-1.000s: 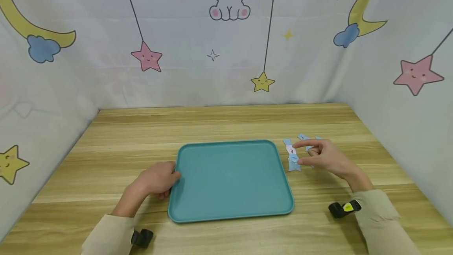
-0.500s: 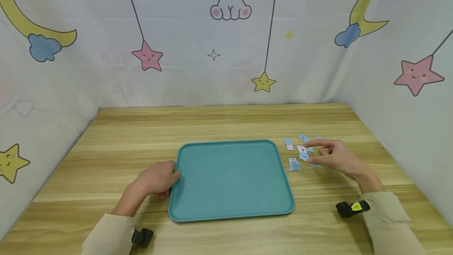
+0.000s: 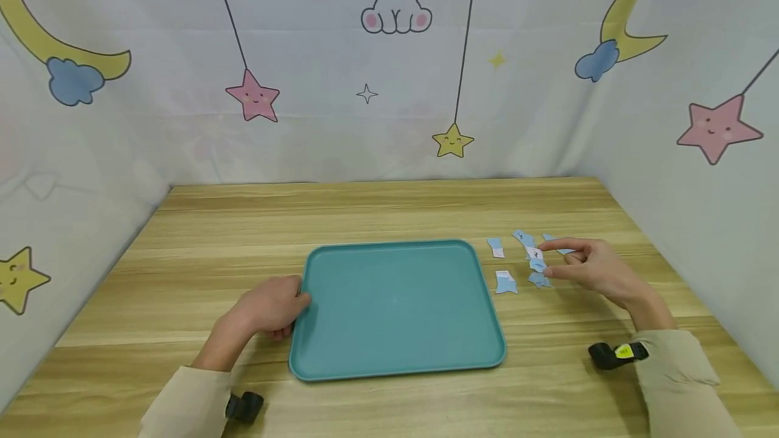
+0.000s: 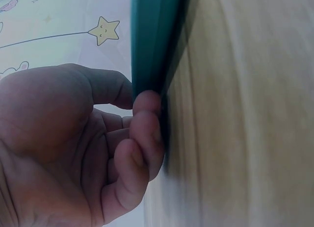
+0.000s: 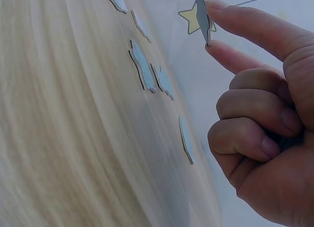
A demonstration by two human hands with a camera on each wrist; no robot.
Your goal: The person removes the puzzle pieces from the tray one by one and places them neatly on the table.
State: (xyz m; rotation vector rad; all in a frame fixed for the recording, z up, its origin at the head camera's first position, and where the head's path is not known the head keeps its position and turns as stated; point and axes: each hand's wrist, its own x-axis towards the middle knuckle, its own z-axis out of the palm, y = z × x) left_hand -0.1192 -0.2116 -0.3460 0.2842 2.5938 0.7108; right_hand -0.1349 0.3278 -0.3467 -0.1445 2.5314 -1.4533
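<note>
My left hand [image 3: 274, 306] grips the left edge of a teal tray [image 3: 395, 309] that lies flat on the table. In the left wrist view, its fingers [image 4: 147, 124] curl under the tray's rim [image 4: 149, 40]. My right hand [image 3: 599, 272] pinches a small light-blue and white puzzle piece [image 3: 536, 259] between thumb and index finger, the other fingers folded in. The right wrist view shows this piece [image 5: 203, 21] edge-on, raised off the table. Beneath and around it lie several loose blue puzzle pieces [image 5: 141, 67], right of the tray.
Two puzzle pieces, an upper one [image 3: 496, 247] and a lower one [image 3: 506, 282], lie close to the tray's right edge. Another piece [image 3: 555, 243] sits near my right index finger. White printed cloth [image 3: 304, 140] borders the wooden table [image 3: 365, 211] at the back and sides.
My right hand has moved to the right with the pinched puzzle piece, away from the two pieces by the tray, to over the farther ones. The left hand and tray have stayed put.
</note>
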